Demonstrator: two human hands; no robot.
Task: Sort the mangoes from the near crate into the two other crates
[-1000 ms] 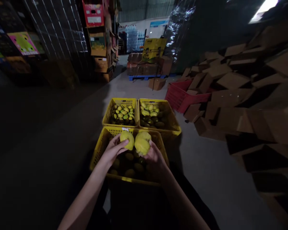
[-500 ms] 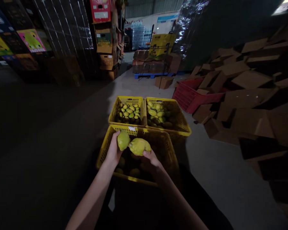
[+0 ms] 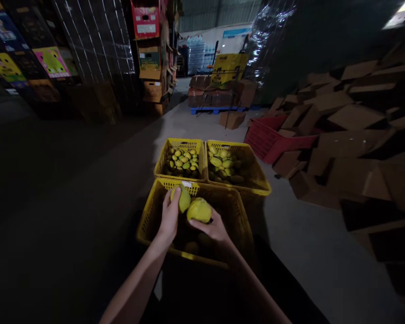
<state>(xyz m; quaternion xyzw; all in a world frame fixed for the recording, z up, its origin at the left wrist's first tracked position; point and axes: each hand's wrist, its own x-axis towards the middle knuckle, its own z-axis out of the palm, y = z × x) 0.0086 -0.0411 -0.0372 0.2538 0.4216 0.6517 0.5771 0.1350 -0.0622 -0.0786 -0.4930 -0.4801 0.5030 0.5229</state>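
Observation:
My left hand (image 3: 170, 215) is closed round a green-yellow fruit (image 3: 182, 199), its thumb lying over the top. Just to the right, my right hand (image 3: 215, 226) grips a yellow fruit (image 3: 199, 210) from its right side and below. Both fruits are held close together above the near yellow crate (image 3: 150, 215), where a few more fruits show dimly in shadow. Behind it stand two more yellow crates: the left one (image 3: 160, 159) holds several small yellow-green fruits (image 3: 185, 158), the right one (image 3: 261, 177) several larger ones (image 3: 222, 158).
A red basket (image 3: 265, 139) stands at the right beside a large heap of flattened cardboard boxes (image 3: 351, 148). Farther back are a blue pallet (image 3: 218, 109) with boxes on it, a small carton (image 3: 231, 119) and a tall stack of cartons (image 3: 151, 67).
Both hands have turned the fruits they hold. The left thumb now lies over its fruit, and the right hand's fruit shows a rounder side. The view has shifted slightly.

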